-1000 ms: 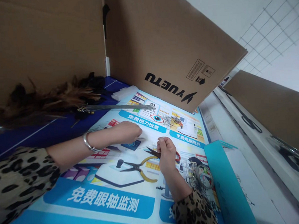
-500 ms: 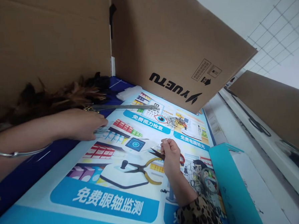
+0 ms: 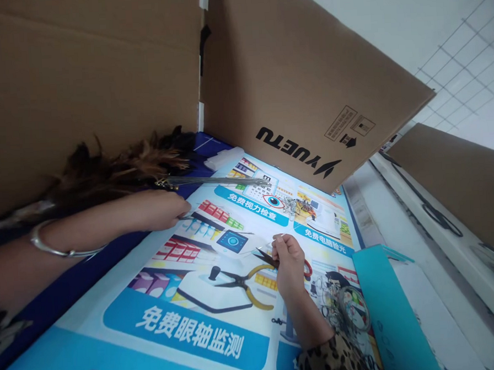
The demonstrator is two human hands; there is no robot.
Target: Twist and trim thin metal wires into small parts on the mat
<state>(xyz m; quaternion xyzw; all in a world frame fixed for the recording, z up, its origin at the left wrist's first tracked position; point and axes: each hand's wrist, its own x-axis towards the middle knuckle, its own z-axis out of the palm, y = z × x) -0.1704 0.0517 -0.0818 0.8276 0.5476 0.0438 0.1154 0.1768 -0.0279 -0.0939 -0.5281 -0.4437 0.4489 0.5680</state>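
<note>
My left hand point(image 3: 169, 209) is closed at the left edge of the printed sheet, its fingertips curled under; what they hold is hidden. Just beyond it lie brown and black feathers point(image 3: 121, 161) and a bundle of thin metal wires point(image 3: 226, 180). Over the middle of the sheet, my right hand point(image 3: 290, 263) is closed in a pinch, with thumb and forefinger together on something too fine to make out. Scissors point(image 3: 267, 257) with red handles lie partly hidden behind this hand. To its left rest pliers point(image 3: 246, 283) with yellow handles, jaws apart.
Tall cardboard panels point(image 3: 291, 83) stand at the left and back. A wire coil point(image 3: 355, 310) and small clear and metallic pieces lie right of my right forearm. A turquoise box point(image 3: 392, 312) borders the right side. More small pieces point(image 3: 290, 206) lie farther back.
The view has shifted, so the scene sits a little to the right and lower. My left hand stays by the sheet's left edge, with more forearm showing; my right hand keeps its pinch.
</note>
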